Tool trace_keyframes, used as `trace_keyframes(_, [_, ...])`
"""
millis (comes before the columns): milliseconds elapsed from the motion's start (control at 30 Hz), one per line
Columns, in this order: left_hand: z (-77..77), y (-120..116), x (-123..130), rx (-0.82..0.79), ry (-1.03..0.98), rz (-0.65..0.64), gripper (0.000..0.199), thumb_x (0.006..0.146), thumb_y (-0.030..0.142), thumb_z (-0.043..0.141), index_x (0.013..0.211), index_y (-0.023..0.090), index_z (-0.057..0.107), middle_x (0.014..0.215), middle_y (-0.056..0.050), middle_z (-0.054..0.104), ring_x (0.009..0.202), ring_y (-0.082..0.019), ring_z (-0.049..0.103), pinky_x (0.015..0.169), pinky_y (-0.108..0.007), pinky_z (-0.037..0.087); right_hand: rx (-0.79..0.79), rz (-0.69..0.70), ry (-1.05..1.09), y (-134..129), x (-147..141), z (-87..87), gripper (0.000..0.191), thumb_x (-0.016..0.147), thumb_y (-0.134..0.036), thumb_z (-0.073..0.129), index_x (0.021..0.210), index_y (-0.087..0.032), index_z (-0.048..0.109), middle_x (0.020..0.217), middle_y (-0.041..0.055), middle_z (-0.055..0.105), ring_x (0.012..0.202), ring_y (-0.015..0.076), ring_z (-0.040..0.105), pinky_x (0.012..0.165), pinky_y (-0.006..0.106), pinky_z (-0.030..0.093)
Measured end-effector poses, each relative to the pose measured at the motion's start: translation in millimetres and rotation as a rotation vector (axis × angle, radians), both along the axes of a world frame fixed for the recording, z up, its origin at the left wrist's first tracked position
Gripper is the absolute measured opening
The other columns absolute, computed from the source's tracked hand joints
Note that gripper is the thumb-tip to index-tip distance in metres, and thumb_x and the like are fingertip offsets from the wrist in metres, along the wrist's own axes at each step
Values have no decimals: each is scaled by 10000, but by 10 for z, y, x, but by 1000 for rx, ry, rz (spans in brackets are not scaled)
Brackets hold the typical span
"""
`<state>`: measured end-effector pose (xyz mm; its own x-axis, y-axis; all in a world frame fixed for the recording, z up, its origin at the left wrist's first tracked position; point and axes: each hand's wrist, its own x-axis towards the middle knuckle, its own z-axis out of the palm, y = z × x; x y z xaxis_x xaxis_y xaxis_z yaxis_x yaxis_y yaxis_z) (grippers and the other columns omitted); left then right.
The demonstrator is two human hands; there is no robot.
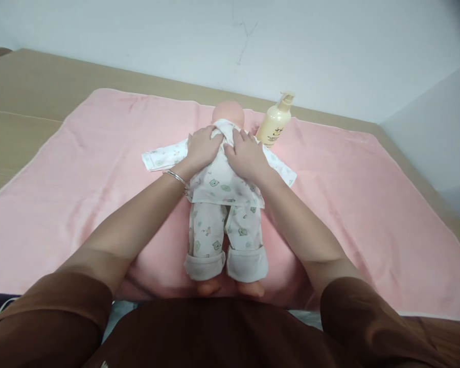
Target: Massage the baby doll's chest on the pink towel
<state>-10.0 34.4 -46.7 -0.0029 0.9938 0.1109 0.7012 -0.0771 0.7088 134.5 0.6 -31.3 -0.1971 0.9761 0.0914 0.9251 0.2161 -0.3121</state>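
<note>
A baby doll (228, 113) in a white shirt (226, 179) and pants (209, 230) with small animal prints lies lengthwise before me, its bald head away and its feet towards me. No face shows on it. Over the left side of the upper shirt lies my left hand (205, 147), open, fingers resting on the cloth. My right hand (248, 156) rests likewise on the right side, open with its fingers spread. Between the two hands the shirt is bunched near the neck. Both doll sleeves stretch outward, and the pant cuffs are rolled up.
A pink blanket (111, 168) is spread under the doll on a wooden table (34, 82). Just beyond my right hand stands a pale yellow pump bottle (275, 122). Behind the table rises a white wall (157, 46) with a crack.
</note>
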Motion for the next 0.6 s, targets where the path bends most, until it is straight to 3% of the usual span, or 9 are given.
trace_keyframes(100, [13, 52, -60, -9, -35, 1, 466, 971, 351, 425, 1316, 205, 701, 1478, -126, 693, 1421, -340, 604, 1297, -570, 407, 0, 28, -39, -127, -107, 53, 673, 1030, -346, 362, 1603, 3, 412, 1668, 297, 430, 1563, 539, 377, 1236, 772, 360])
trace_keyframes(233, [40, -56, 21, 28, 116, 14, 463, 1008, 362, 387, 1324, 204, 687, 1474, -156, 677, 1451, -372, 572, 1326, -633, 345, 13, 23, 47, 14, -11, 34, 533, 1042, -400, 342, 1417, -107, 582, 1529, 230, 601, 1458, 479, 519, 1204, 714, 435])
trace_keyframes(367, [33, -306, 220, 60, 241, 26, 559, 1028, 310, 349, 1502, 89, 546, 1649, -235, 493, 1598, -405, 406, 1366, -626, 295, 12, -37, 165, 286, 164, -54, 614, 1064, -540, 325, 1410, -121, 609, 1531, 206, 627, 1451, 456, 549, 1230, 714, 401])
trace_keyframes(467, [4, -363, 273, 90, 228, 12, 604, 1021, 303, 370, 1560, 49, 470, 1738, -249, 359, 1668, -412, 281, 1401, -622, 225, 9, -57, 172, 324, 184, -95, 670, 1072, -571, 314, 1422, -83, 611, 1511, 235, 638, 1430, 459, 572, 1230, 713, 401])
trace_keyframes(600, [-41, -103, 90, 77, 190, -46, 487, 986, 287, 372, 1318, 83, 664, 1458, -253, 646, 1444, -396, 558, 1300, -576, 407, 74, -33, 87, 102, 52, -62, 578, 1078, -488, 333, 1422, -104, 595, 1565, 230, 590, 1494, 490, 493, 1232, 779, 355])
